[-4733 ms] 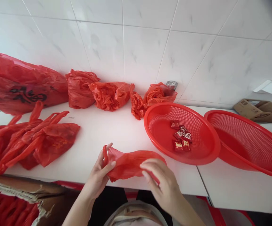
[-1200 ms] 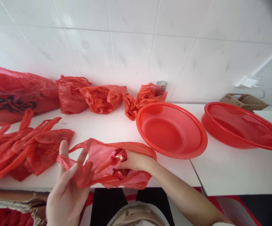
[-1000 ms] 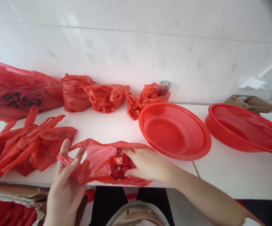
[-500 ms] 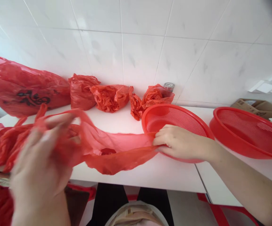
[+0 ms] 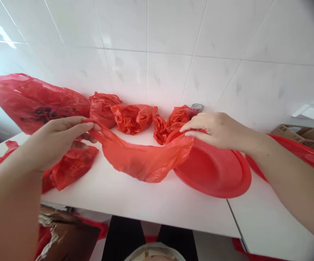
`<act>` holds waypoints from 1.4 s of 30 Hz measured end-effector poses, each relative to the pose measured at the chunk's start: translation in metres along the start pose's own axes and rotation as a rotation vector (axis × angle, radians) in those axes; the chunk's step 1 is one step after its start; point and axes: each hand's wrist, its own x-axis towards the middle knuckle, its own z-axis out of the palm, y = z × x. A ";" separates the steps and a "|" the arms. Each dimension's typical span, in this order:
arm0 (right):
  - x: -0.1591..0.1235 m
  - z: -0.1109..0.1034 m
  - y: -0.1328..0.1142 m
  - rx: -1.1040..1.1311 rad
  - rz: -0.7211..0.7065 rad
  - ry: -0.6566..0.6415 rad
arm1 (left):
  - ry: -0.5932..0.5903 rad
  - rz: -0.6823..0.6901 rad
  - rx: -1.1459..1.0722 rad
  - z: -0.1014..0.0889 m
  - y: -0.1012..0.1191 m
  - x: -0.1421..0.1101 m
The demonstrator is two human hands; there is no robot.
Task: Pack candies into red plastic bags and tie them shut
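A thin red plastic bag (image 5: 143,161) hangs stretched between my two hands above the white table. My left hand (image 5: 61,139) is closed on its left end, thumb pressed against the fingers. The bag's right end is pinched by my right hand (image 5: 211,130), over the rim of a red perforated basket (image 5: 233,177). Something darker shows faintly through the bag's side, too dim to name. Beneath my left hand lies another crumpled red bag (image 5: 77,165), partly covered by the hand and wrist.
Along the tiled wall stand a big red bag with black print (image 5: 45,105) and several smaller bundled red bags (image 5: 131,117). A roll of tape (image 5: 197,107) sits behind them. Rightward are a second red basket (image 5: 298,146) and a cardboard box (image 5: 301,136). A torn carton (image 5: 72,235) stands below the table's front edge.
Both hands have risen with the bag, and its opening no longer faces me. My left hand has moved away from me. The near basket is tilted more toward me.
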 end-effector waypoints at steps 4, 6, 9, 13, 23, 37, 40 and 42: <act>0.008 0.000 -0.002 0.167 0.122 0.123 | -0.065 -0.063 -0.151 -0.011 0.005 -0.011; 0.013 0.005 -0.011 0.248 0.113 0.134 | -0.109 -0.053 -0.179 -0.001 0.010 -0.017; 0.028 0.009 -0.027 0.349 0.081 0.138 | -0.324 -0.014 -0.252 0.024 0.015 -0.019; 0.057 0.011 -0.053 0.519 0.011 0.113 | -0.508 0.065 -0.142 0.055 0.021 -0.014; 0.089 0.048 -0.084 0.781 -0.141 0.167 | -0.670 -0.106 -0.091 0.072 0.029 -0.014; 0.046 0.081 -0.091 0.879 0.014 0.210 | -0.692 0.005 -0.020 0.060 0.004 0.002; 0.051 0.099 -0.085 0.857 0.135 0.315 | -0.689 0.128 0.235 0.064 0.001 -0.002; 0.057 0.119 -0.077 0.897 0.240 0.224 | -0.593 0.281 0.407 0.068 -0.004 -0.006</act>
